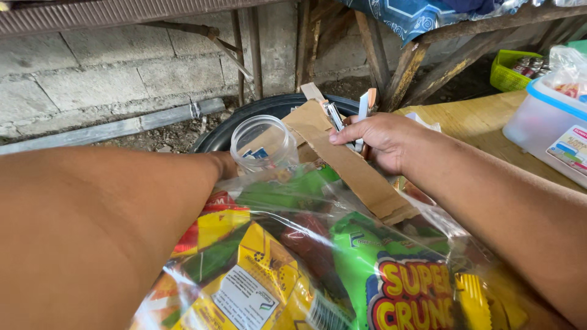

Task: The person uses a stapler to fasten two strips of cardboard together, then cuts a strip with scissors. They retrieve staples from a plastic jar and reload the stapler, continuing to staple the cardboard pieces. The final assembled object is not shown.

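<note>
My right hand (380,139) grips a small silver and white stapler (346,116) at the top end of a brown cardboard strip (361,177). The strip lies folded over the mouth of a big clear plastic bag (287,201) stuffed with green, yellow and red snack packets (391,275). My left forearm fills the lower left, and its wrist (221,164) ends behind the bag, so the left hand itself is hidden. A clear plastic jar (264,142) stands just beyond that wrist, next to the strip.
A black round rim (244,116) lies on the ground behind the bag. A wooden tabletop (477,122) at right carries a white box with a blue lid (547,125). A green basket (510,68) sits beyond it. Wooden table legs, a block wall and a metal pipe (122,128) close the back.
</note>
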